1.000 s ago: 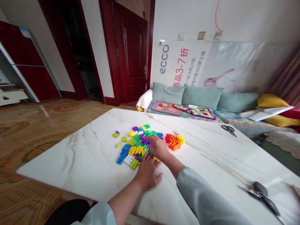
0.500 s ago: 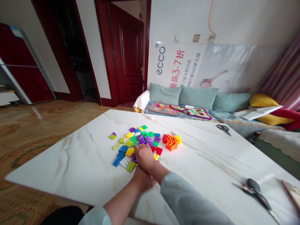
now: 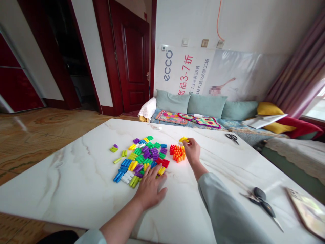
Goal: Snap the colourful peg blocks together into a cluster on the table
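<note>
Bullet-shaped plastic building blocks [image 3: 146, 154] in purple, green, blue, yellow, red and white lie in a loose heap on the white marbled table [image 3: 76, 196]. Over the heap's near right side rests my left hand [image 3: 151, 189], open, palm down, fingers spread, with its fingertips at the blocks. To the right of the heap, red and orange blocks [image 3: 177, 153] stand upright in a tight cluster. My right hand [image 3: 192, 150] is beside that cluster, its thumb and fingers closed on yellow blocks [image 3: 183, 139] just behind it. The fingertips are partly hidden.
Black-handled scissors [image 3: 232, 137] lie at the far right edge. Nearer on the right are another black-handled cutting tool [image 3: 264, 201] and a phone-like flat object [image 3: 308, 210]. A sofa with green cushions [image 3: 207, 105] stands behind the table.
My hands have parted. The right one has moved right and back to the yellow blocks, which have shifted behind the red and orange cluster. My left hand now lies spread at the heap.
</note>
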Available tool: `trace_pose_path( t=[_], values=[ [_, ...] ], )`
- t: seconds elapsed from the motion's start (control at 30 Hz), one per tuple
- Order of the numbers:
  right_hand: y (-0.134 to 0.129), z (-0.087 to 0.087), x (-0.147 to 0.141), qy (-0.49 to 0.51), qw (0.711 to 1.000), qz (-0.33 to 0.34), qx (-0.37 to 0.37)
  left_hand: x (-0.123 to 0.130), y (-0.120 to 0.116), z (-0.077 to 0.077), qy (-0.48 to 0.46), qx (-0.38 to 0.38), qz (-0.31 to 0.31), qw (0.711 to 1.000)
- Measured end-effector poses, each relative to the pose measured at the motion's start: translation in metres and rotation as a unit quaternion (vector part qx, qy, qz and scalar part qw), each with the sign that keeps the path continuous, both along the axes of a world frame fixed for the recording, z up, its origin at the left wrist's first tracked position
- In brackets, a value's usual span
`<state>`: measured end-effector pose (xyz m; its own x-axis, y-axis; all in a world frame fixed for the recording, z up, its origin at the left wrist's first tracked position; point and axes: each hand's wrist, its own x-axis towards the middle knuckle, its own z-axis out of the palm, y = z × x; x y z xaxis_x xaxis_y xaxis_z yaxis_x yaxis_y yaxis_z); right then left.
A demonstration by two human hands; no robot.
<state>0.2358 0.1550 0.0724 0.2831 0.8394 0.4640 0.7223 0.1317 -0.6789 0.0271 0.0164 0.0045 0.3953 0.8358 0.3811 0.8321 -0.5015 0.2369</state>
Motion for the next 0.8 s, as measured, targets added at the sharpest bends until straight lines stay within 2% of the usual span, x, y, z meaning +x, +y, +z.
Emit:
trace_pose_path(
  t=[0.07, 0.1, 0.23, 0.43, 0.8],
  values=[
    [0.004, -0.013, 0.032, -0.011, 0.997, -0.064, -0.039, 0.0, 0.0, 0.001, -0.005, -0.002, -0.002, 1.0],
    [0.004, -0.02, 0.046, -0.018, 0.996, -0.068, -0.053, 0.001, 0.0, 0.002, -0.007, -0.003, -0.003, 1.0],
    [0.0, -0.045, 0.073, -0.066, 0.991, -0.02, -0.112, 0.001, 0.0, 0.002, -0.007, -0.004, -0.002, 1.0],
    [0.006, -0.063, 0.068, -0.1, 0.984, -0.016, -0.144, 0.002, 0.0, 0.002, -0.002, -0.003, 0.0, 1.0],
    [0.018, -0.071, 0.058, -0.115, 0.983, -0.057, -0.133, 0.002, -0.001, 0.002, -0.001, -0.007, 0.0, 1.0]
  ],
)
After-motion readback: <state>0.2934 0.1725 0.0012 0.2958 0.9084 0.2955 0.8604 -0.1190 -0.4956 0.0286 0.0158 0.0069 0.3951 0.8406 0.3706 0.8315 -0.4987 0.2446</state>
